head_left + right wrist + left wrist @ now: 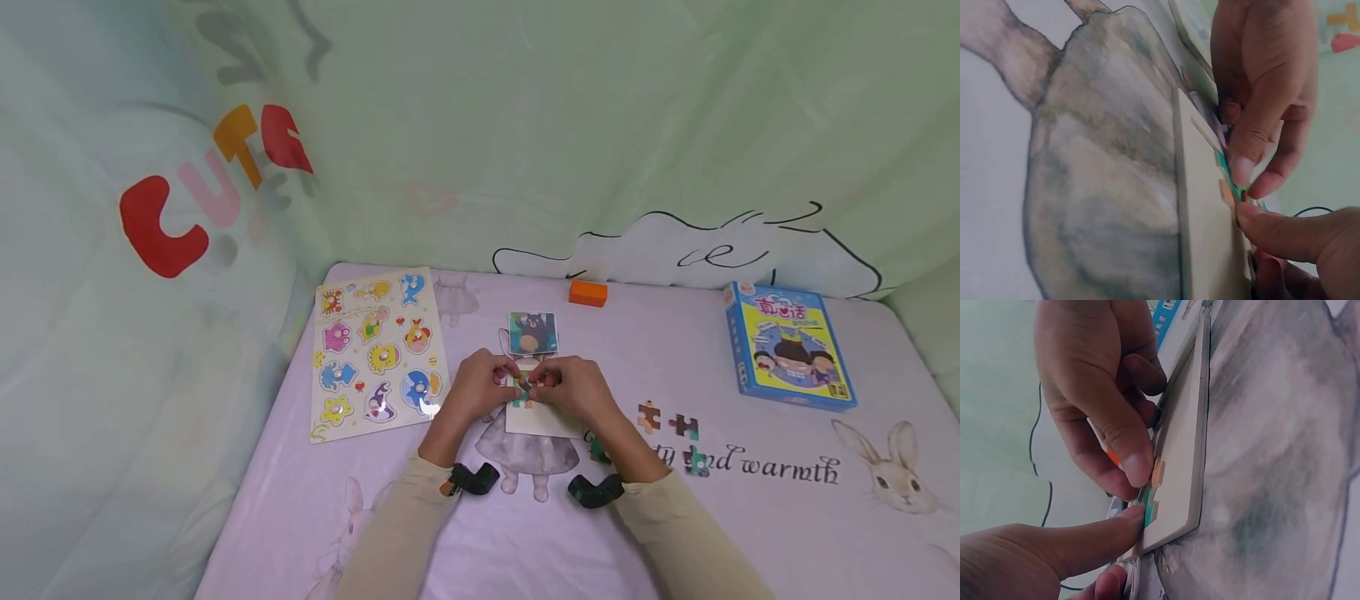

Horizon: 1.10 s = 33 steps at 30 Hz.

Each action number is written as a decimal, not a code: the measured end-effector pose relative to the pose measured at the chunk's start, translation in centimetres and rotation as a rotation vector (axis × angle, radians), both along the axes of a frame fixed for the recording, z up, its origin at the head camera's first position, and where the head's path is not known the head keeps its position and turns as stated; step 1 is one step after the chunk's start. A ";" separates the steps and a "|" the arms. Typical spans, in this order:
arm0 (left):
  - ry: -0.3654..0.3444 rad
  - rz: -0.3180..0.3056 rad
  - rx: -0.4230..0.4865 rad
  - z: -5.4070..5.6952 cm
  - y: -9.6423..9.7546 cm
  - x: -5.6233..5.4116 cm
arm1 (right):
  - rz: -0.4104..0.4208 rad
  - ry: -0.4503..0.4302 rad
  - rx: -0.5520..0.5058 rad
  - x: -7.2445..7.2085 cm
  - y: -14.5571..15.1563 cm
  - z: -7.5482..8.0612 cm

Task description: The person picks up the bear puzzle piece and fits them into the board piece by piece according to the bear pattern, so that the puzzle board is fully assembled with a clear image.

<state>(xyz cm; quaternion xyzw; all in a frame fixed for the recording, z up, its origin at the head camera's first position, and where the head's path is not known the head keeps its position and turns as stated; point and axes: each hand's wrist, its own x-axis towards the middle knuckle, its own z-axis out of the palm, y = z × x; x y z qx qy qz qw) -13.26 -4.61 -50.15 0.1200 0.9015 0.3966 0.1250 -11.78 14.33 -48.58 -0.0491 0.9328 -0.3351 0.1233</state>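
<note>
A pale puzzle board point(540, 423) lies at the table's middle, with green and orange jigsaw pieces point(1151, 515) along its far part. My left hand point(477, 387) pinches a jigsaw piece there between thumb and fingers. From the other side my right hand point(576, 388) pinches at the same pieces, its thumb and fingertip close to the left ones. In the right wrist view, an orange piece point(1227, 192) lies flat on the board beside the thumbs. The fingers partly hide the pieces. Just beyond the hands is a square bear picture point(534, 335).
Loose jigsaw pieces point(684, 426) lie right of the right forearm; a green one point(598, 450) is partly hidden by it. A sea-animal knob puzzle point(382, 354) lies left. An orange block point(588, 293) stands at the back, a blue-and-yellow box point(791, 346) at right.
</note>
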 end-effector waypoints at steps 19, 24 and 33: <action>-0.030 0.042 0.015 0.0 0.3 0.1 | 0.033 0.054 0.102 2.3 8.3 2.4; -0.024 0.033 0.006 0.0 0.3 0.2 | -0.010 0.055 0.137 3.1 11.1 2.2; -0.012 0.023 0.014 0.0 0.1 0.1 | -0.011 0.048 0.189 4.0 14.3 1.7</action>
